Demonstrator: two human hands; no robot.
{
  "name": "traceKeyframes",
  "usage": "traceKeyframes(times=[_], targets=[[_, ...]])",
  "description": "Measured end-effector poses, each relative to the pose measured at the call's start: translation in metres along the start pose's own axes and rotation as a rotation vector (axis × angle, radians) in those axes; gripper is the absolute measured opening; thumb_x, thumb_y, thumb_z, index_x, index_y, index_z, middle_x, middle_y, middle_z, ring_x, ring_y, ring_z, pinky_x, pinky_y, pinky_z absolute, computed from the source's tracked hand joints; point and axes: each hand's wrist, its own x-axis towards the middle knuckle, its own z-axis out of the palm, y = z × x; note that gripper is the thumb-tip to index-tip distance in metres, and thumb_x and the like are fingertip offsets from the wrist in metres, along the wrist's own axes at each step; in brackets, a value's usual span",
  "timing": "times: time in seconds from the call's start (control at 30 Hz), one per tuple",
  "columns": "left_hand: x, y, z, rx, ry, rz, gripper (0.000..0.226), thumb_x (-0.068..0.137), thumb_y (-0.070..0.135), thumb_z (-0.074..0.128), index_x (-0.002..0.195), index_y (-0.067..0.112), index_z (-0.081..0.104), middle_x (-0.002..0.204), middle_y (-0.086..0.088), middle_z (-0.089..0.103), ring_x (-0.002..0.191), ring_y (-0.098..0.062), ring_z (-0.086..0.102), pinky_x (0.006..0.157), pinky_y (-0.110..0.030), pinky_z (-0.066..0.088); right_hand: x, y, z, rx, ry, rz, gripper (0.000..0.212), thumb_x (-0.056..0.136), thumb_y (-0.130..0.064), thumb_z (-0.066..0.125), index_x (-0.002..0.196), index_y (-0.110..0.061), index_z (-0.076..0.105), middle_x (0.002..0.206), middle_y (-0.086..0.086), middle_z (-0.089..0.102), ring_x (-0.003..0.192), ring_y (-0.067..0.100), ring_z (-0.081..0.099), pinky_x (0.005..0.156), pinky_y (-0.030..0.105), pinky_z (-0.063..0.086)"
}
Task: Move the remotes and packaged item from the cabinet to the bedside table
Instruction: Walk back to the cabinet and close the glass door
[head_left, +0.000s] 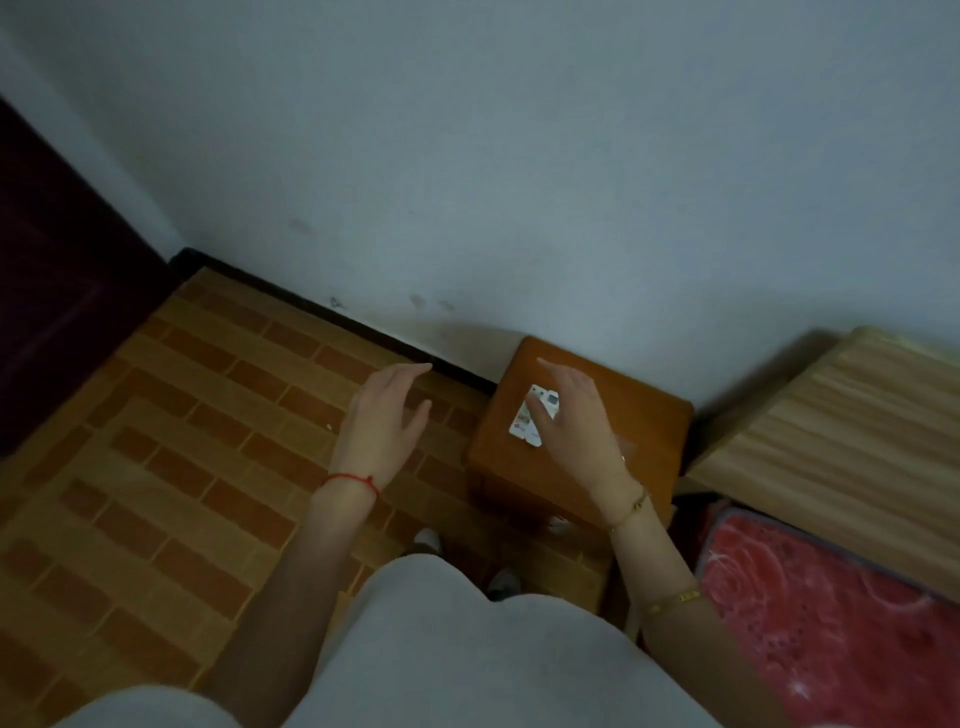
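Head view: two empty, spread hands, left (382, 415) and right (571, 415), above white items (524, 423), count unclear, on one bedside table (639, 415).

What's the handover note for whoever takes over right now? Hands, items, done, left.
Left hand: open, empty, hovering over the brick-pattern floor.
Right hand: open, fingers spread, just above the white items on the bedside table; contact can't be judged.
Items: a small white stack lies on the tabletop; blur and the hand hide how many pieces and which are remotes or package.
Done: at least part of the load sits on the table.
Left: confirm the count; the cabinet is out of view.
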Motion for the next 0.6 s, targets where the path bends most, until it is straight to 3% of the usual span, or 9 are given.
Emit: traceKeyframes(times=[0.2,0.3,0.6], targets=[[-0.043,-0.047,-0.039,0.002,0.173,-0.200,0.043,0.096,0.025,0.057,0.139,0.021,0.050,0.140,-0.005,0.054,0.135,-0.022,0.045,0.115,-0.040,0.034,0.022,-0.063,0.041,-0.038,-0.146,-0.185,0.046,0.098,-0.028,0.052,0.141,-0.014,0.044,0.138,0.005,0.052,0.133,0.021,0.042,0.111,0.033,0.033],[-0.064,-0.078,-0.058,-0.011,0.236,-0.285,0.043,0.095,0.023,0.058,0.137,0.020,0.051,0.136,-0.005,0.057,0.130,-0.023,0.050,0.110,-0.047,0.040,0.032,-0.097,0.068,-0.032,-0.236,-0.278,0.047,0.098,-0.026,0.052,0.142,-0.013,0.044,0.139,0.005,0.052,0.133,0.021,0.041,0.112,0.035,0.033],[-0.118,-0.189,-0.136,0.045,0.458,-0.595,0.040,0.094,0.020,0.060,0.133,0.019,0.054,0.126,-0.005,0.061,0.120,-0.024,0.056,0.101,-0.045,0.048,0.069,-0.234,0.180,-0.047,-0.494,-0.512,0.047,0.098,-0.029,0.049,0.143,-0.016,0.042,0.144,0.004,0.047,0.138,0.023,0.037,0.112,0.044,0.037]])
